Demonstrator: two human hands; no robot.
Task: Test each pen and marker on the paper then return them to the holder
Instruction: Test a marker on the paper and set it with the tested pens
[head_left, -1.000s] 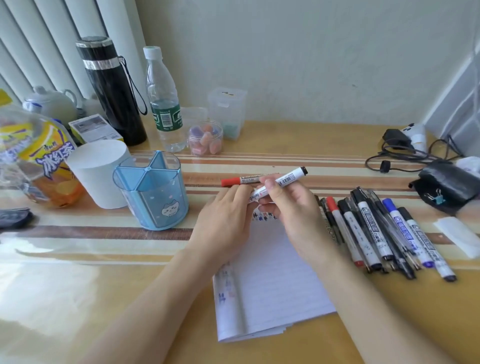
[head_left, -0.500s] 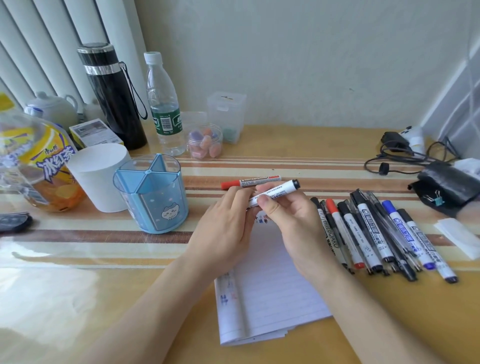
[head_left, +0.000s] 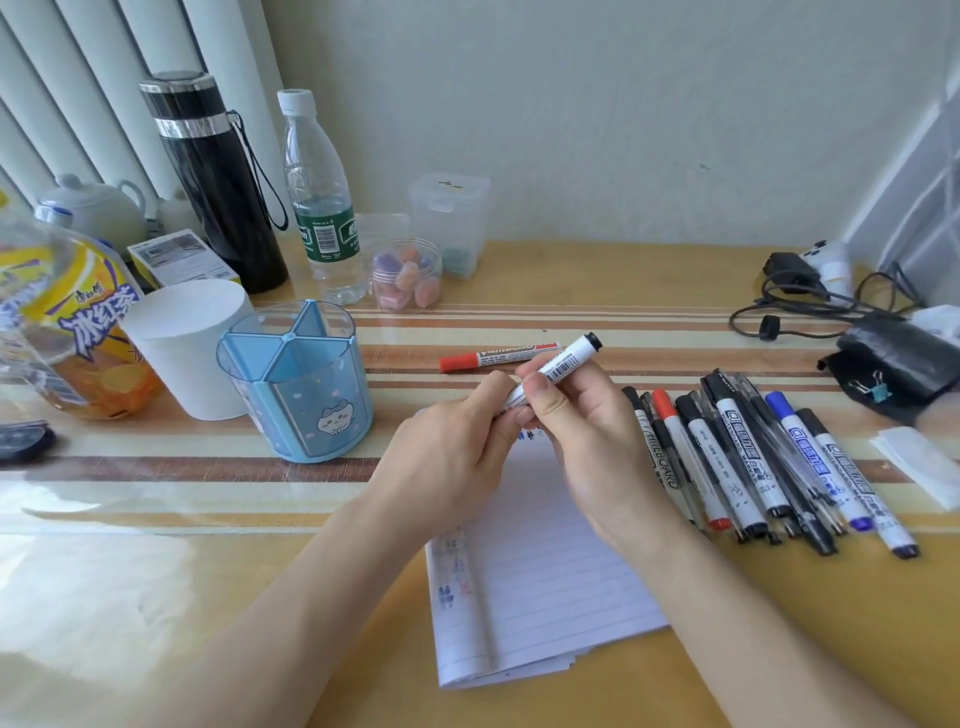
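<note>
1. The right hand (head_left: 587, 436) pinches the white barrel of a marker (head_left: 566, 359) between thumb and fingers (head_left: 537, 389). The left hand (head_left: 447, 457) curls tightly round its lower end. That end is hidden, so I cannot tell whether the cap is on or off.

2. The marker slants up to the right, in the air above the top edge of the paper (head_left: 545, 571), between the holder (head_left: 332, 410) and the row of pens (head_left: 753, 457).

3. My guess is the cap is being worked. If it comes free with a jerk, the right hand could swing into the row and scatter it. The cap could also drop and roll away.

4. Neither hand pins the paper, so it may slide on the glossy surface (head_left: 130, 519) once the tip presses down.

5. The red marker (head_left: 498, 356) lies loose just beyond the fingers. A nudge could send it rolling.

6. The row lies just beside the paper's right edge, so there is little room that way. Beyond it sit a black pouch (head_left: 893, 358) and cables (head_left: 810, 306).

7. To the left, bare striped surface separates the left hand from the holder, which makes an easy path for the return. A white cup (head_left: 182, 348) stands just beside the holder, and a careless reach could knock it.
</note>
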